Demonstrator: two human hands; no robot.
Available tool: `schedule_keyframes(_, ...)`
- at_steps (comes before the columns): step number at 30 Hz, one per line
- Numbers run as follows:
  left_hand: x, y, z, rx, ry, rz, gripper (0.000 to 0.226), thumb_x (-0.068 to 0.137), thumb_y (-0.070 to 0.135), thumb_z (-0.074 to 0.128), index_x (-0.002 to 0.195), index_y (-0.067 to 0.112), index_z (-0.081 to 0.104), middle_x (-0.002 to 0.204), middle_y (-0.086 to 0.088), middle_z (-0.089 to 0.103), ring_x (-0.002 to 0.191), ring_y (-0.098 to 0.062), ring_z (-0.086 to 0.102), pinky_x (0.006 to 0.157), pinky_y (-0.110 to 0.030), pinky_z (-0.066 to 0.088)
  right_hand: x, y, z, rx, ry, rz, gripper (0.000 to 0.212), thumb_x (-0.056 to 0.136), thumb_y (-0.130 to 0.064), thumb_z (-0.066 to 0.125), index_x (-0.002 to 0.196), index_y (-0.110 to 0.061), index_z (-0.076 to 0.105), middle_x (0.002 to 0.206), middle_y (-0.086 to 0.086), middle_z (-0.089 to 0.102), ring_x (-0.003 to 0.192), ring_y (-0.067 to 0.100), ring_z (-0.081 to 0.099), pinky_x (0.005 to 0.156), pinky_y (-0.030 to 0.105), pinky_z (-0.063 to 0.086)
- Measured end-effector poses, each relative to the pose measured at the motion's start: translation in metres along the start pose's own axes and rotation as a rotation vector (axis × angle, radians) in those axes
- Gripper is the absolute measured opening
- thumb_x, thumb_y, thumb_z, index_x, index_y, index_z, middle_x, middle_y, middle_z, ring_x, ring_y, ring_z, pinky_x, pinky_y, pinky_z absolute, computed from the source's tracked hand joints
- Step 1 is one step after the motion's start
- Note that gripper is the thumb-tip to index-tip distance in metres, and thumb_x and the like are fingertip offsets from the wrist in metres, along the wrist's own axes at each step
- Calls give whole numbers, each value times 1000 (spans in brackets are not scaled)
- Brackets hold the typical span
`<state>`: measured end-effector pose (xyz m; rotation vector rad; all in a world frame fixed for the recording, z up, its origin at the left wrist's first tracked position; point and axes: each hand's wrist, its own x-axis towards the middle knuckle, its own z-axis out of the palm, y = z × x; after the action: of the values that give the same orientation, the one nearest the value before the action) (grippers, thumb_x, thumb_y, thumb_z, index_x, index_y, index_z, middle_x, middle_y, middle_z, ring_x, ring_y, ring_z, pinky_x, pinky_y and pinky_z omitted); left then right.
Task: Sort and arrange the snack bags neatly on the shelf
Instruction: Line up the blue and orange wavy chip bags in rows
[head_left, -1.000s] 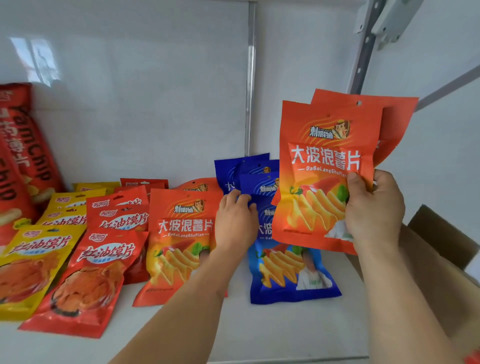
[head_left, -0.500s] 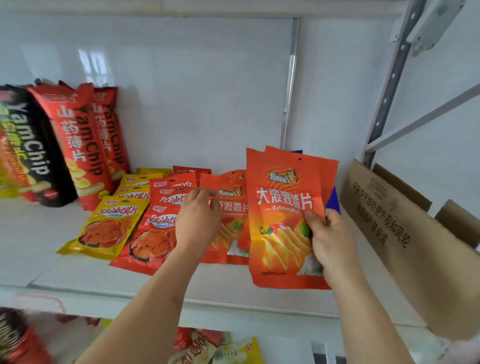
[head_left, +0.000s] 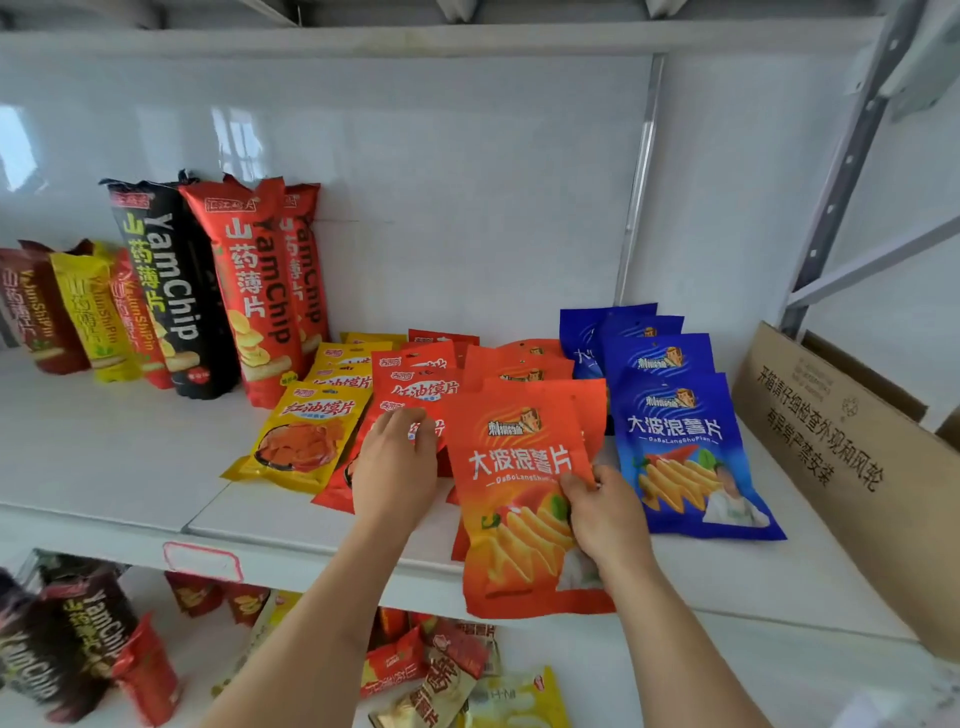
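A person's right hand (head_left: 605, 512) grips an orange chip bag (head_left: 524, 499) over the front edge of the shelf (head_left: 130, 457).
The left hand (head_left: 397, 467) rests flat, fingers straight, on red snack bags (head_left: 415, 389); a second orange bag behind the first is mostly hidden.

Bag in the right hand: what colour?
Orange bag, white lettering, seen in the head view.

Orange chip bag (head_left: 519, 467) in right hand (head_left: 605, 512)
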<state>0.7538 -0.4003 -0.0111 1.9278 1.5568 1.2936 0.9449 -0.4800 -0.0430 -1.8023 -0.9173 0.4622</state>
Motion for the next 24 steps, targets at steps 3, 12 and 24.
schedule_keyframes(3, 0, -1, -3, -52, -38, 0, 33, 105, 34, 46, 127, 16, 64, 130, -1, 62, 122, -24, 55, 96, -37, 44, 1, -2, 12, -103, 73, 45, 22, 100, -38, 50, 108, -19, 57, 98, -1, 64, 82, 18, 57, 71, 34, 44)
schedule_keyframes(12, -1, 13, 12, -128, -217, 125, 47, 102, 55, 37, 128, 22, 59, 128, 4, 58, 119, -18, 54, 93, -34, 46, 14, -14, 27, -172, 227, 90, 27, 101, -40, 48, 113, -18, 57, 93, -3, 59, 79, 17, 52, 67, 32, 40)
schedule_keyframes(24, 6, 7, 36, 126, -444, 130, 75, 99, 60, 43, 158, 18, 21, 166, -2, 18, 152, -26, 19, 121, -43, 25, 5, -19, 27, -32, 232, -19, 50, 100, -48, 46, 140, -18, 43, 129, 2, 58, 108, 16, 58, 79, 30, 47)
